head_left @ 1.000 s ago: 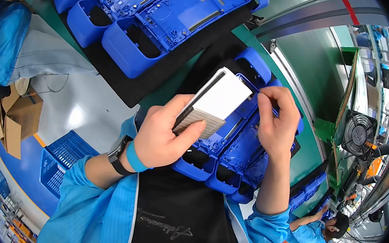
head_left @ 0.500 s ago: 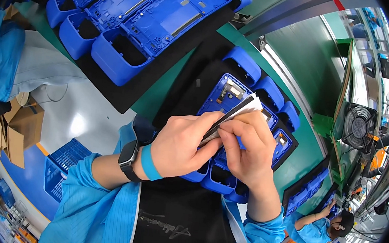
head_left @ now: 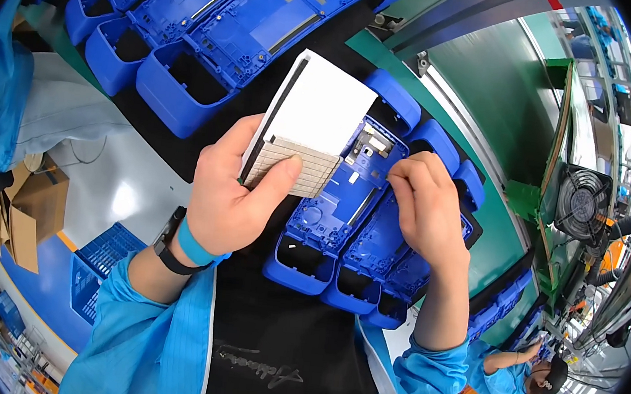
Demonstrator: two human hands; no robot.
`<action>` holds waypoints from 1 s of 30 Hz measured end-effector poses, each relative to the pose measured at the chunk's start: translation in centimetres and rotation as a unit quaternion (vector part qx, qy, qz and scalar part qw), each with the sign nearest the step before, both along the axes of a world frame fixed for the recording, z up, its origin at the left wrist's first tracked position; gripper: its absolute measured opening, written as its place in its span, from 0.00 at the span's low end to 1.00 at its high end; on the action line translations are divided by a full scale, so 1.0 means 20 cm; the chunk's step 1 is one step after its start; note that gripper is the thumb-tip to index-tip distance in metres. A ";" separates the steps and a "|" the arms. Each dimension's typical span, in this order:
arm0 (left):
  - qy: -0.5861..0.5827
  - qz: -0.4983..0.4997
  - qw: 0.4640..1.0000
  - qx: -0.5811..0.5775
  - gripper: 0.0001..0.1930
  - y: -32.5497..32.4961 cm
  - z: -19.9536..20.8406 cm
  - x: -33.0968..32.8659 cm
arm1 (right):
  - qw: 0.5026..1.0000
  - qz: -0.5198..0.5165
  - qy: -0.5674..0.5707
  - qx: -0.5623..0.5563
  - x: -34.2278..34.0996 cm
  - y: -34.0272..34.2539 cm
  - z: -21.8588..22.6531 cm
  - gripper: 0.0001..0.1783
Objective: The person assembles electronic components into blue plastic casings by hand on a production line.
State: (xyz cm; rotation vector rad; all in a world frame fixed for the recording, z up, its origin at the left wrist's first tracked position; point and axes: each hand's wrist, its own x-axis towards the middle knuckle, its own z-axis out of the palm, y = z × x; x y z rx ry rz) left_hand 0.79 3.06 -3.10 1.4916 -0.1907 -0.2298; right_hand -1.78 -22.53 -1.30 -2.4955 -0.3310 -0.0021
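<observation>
My left hand [head_left: 235,189] grips a white backing sheet [head_left: 317,109] with a dark edge on its left side. Rows of thin grey-beige strips [head_left: 292,165] cover the sheet's lower part, and my thumb presses on them. To the right, my right hand [head_left: 426,205] has thumb and forefinger pinched together above the blue housings; anything between the fingertips is too small to make out. Below both hands lie several blue plastic housings [head_left: 318,226] side by side, with small parts fitted inside. One small white piece rests in the nearest end of the left housing.
More blue housings [head_left: 252,33] lie on a black mat at the upper left. A metal rail [head_left: 460,97] borders the green bench on the right, near a black fan [head_left: 583,200]. A co-worker [head_left: 512,371] sits at the lower right. A blue crate [head_left: 105,259] and cardboard box [head_left: 38,202] stand on the floor.
My hands have moved apart. The left hand has shifted left and turned the sheet's face upward, showing the strips; my right hand has come away from the sheet, still pinched.
</observation>
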 end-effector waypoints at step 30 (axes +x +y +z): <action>-0.008 -0.071 0.997 0.029 0.19 -0.09 -0.04 -0.07 | 0.998 -0.041 -0.046 0.011 -0.01 0.06 -0.02 0.08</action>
